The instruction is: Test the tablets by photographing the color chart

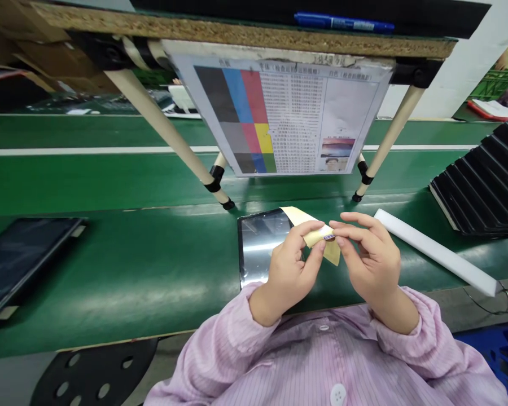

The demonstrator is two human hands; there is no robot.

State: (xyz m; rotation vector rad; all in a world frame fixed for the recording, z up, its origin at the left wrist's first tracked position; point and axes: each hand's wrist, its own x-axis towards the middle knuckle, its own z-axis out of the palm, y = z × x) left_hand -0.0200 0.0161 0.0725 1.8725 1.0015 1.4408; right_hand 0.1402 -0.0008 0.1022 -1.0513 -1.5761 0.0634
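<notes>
Both hands meet in front of my chest over the green bench. Pinched between thumb and forefinger of my left hand [294, 268] is a pale yellow sheet [297, 216], bent over near the fingertips. My right hand [370, 259] has its thumb and fingers closed at the sheet's right edge, on a small printed label [329, 237] with a dark spot. Part of the sheet hangs below the fingers. Beneath and left of my hands a dark, glossy tablet-like panel [262, 242] lies on the bench, its right part hidden by the sheet and my left hand.
A raised shelf frame [165, 127] holds a colour test chart [279, 118] and a blue marker [342, 22]. Another dark panel [21, 254] lies at the left. To the right are a white bar [436, 251] and stacked black trays [486, 180].
</notes>
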